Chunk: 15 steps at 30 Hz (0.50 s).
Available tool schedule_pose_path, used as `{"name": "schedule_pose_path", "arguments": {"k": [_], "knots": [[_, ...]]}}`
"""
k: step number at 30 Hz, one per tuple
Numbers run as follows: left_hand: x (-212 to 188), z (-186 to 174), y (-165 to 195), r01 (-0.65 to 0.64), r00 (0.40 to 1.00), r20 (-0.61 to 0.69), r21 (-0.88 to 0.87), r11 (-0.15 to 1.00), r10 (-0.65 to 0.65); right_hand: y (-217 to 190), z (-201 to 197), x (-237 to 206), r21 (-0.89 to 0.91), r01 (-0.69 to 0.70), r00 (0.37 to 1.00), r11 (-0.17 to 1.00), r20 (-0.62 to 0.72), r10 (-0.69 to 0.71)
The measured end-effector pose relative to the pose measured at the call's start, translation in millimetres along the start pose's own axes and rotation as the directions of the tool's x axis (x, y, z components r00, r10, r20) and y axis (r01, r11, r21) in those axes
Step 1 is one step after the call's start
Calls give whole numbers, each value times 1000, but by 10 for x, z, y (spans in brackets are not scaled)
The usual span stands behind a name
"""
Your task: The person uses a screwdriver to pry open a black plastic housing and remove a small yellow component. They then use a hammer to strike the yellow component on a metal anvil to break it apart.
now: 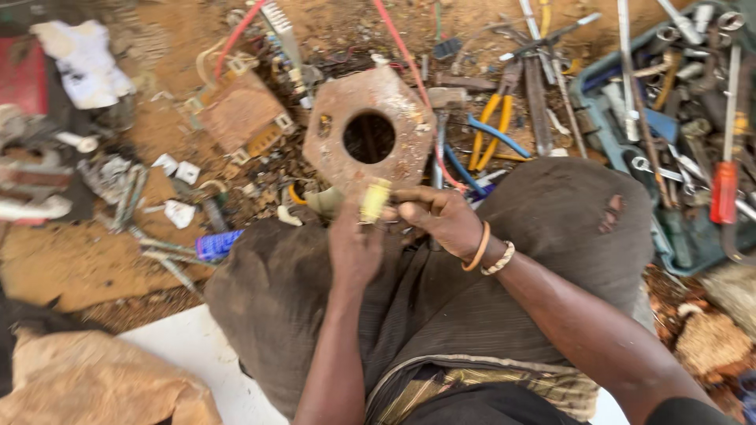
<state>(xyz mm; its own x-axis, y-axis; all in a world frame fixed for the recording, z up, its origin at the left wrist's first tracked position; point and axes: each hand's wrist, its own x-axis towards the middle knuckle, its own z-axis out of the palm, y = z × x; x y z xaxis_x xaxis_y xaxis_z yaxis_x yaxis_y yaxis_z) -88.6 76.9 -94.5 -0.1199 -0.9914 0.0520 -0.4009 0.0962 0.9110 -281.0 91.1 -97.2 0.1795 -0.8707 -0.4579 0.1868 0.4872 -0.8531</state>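
Above lap, left hand (354,248), right hand (439,219) pinch yellow piece (374,200).

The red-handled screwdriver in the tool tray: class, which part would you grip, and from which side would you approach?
Probably the red handle of the screwdriver, coming from above. It lies on top of the other tools in the blue tray, and its thick handle stands out, while the thin metal shaft runs away among spanners.

Left hand (354,250): raised over the lap, back toward the camera, fingers curled shut in a pinch at the top. Right hand (441,220): reached in from the right, fingers bent, tips meeting the left. Forearms bare, converged between the knees.
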Motion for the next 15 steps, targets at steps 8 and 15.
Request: {"name": "schedule_pose_path", "arguments": {"k": [8,15], "knots": [[150,18,-381,138,975,-195,176,975,-102,-1195,-798,182,-757,154,859,635,-215,-465],[234,140,-471,-9,983,-166,407,913,84,-363,-371,49,-775,630,747,48,588,-311]]}}
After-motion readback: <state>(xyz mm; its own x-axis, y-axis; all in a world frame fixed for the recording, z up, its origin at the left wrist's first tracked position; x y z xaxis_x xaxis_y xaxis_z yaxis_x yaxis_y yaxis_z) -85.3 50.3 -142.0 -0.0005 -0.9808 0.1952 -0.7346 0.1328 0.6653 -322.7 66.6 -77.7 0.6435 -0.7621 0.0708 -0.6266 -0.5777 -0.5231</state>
